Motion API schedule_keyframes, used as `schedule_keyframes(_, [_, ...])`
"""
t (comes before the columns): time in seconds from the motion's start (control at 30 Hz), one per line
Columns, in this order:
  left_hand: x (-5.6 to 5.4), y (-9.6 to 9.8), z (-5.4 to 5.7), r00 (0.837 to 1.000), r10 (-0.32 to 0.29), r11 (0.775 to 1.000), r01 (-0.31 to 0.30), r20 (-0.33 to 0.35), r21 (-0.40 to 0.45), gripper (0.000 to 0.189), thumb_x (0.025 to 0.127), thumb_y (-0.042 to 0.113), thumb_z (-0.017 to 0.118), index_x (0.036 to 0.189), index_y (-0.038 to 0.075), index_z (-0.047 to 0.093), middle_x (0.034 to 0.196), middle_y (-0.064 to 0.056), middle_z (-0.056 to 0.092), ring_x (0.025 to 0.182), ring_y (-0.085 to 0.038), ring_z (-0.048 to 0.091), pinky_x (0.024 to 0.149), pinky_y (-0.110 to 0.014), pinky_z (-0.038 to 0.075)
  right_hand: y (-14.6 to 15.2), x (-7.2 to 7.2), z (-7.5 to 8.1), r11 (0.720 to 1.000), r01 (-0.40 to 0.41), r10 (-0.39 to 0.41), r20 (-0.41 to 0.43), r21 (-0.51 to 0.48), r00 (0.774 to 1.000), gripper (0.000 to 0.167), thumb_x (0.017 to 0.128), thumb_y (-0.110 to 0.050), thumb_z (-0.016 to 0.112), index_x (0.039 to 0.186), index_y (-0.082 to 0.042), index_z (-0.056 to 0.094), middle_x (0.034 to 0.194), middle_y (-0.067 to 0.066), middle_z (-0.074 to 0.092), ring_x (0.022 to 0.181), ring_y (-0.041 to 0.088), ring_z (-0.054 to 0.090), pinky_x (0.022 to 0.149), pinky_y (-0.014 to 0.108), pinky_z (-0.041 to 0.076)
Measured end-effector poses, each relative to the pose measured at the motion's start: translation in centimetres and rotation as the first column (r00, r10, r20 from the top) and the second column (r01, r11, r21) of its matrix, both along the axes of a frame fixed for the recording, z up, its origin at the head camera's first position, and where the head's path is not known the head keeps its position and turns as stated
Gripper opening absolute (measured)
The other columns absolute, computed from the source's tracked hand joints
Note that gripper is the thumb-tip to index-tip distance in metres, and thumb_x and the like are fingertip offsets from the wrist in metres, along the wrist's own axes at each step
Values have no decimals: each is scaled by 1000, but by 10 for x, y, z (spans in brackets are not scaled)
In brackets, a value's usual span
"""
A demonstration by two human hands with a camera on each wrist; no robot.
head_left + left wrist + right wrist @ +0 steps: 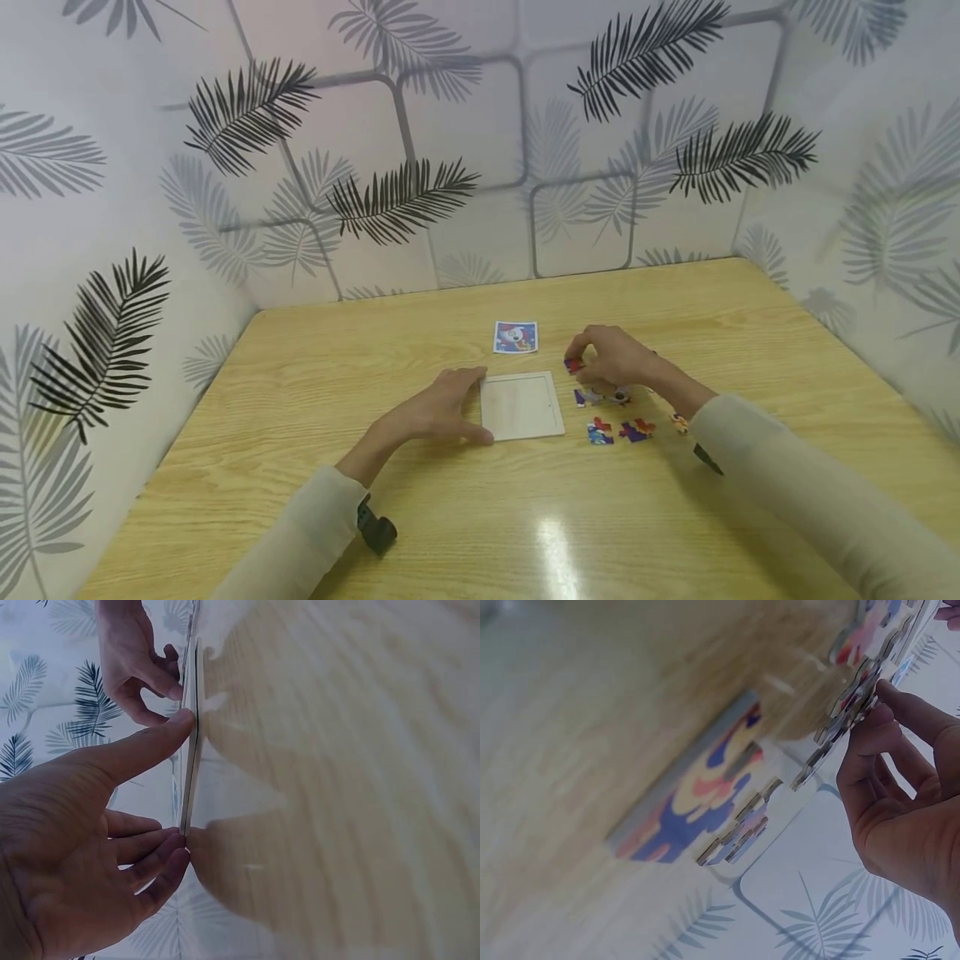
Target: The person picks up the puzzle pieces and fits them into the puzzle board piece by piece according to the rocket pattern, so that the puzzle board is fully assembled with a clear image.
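My left hand (442,408) spans the left side of a white, shallow puzzle tray (522,407); its thumb is at the front corner and the other fingers are at the back corner. The left wrist view shows the tray (189,765) edge-on between thumb and fingertips. My right hand (613,358) is bent over jigsaw pieces to the right of the tray. Its thumb and forefinger pinch a red and purple puzzle piece (573,365). Under and in front of this hand lie several pieces, among them a blue, white and red one (600,431) and a purple and orange one (636,430).
Behind the tray lies a small square picture card (516,337) of a white cartoon dog. An orange puzzle piece (679,423) is by the right sleeve. The wooden table (330,358) meets leaf-patterned walls at the back and sides.
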State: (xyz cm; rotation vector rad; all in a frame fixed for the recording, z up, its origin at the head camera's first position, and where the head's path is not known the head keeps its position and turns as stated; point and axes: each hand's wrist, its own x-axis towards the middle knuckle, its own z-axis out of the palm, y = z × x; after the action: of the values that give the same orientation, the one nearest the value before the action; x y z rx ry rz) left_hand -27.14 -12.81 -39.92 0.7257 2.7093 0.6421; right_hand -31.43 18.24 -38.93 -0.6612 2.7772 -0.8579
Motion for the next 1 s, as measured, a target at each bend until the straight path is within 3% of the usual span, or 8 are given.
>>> schedule_keyframes(0.23, [-2, 1, 7, 1000, -17, 1000, 17, 12, -10, 102, 77, 39, 86, 156, 6, 30, 156, -13, 41, 144, -31, 33, 119, -45, 31, -3, 1, 3, 997, 10, -4, 86, -77, 996, 35, 88, -9, 73, 121, -1, 65, 119, 16, 64, 50, 14, 50, 48, 27, 46])
schedule_keyframes(0.33, [-2, 1, 10, 1000, -19, 1000, 19, 13, -7, 102, 76, 37, 87, 155, 4, 31, 156, -14, 41, 143, -32, 34, 118, -46, 32, -8, 3, 5, 994, 14, -4, 88, -108, 996, 32, 88, -10, 74, 118, -3, 65, 118, 15, 64, 52, 14, 48, 48, 26, 44])
schedule_keyframes(0.57, [-2, 0, 10, 1000, -18, 1000, 18, 15, -4, 102, 76, 35, 88, 154, 3, 32, 152, -15, 45, 140, -31, 37, 118, -44, 33, -20, 7, 2, 995, -20, 22, 17, -97, 1000, 20, 87, -15, 75, 106, -9, 69, 106, 6, 69, 69, 15, 51, 68, 30, 47])
schedule_keyframes(1.0, [-2, 0, 7, 1000, -2, 1000, 2, 6, -3, 100, 76, 37, 88, 154, 5, 34, 153, -12, 45, 140, -29, 37, 118, -44, 33, -32, 12, 2, 987, -13, 15, 9, -161, 1000, 18, 86, -14, 77, 103, -10, 73, 108, 6, 71, 66, 15, 52, 62, 29, 48])
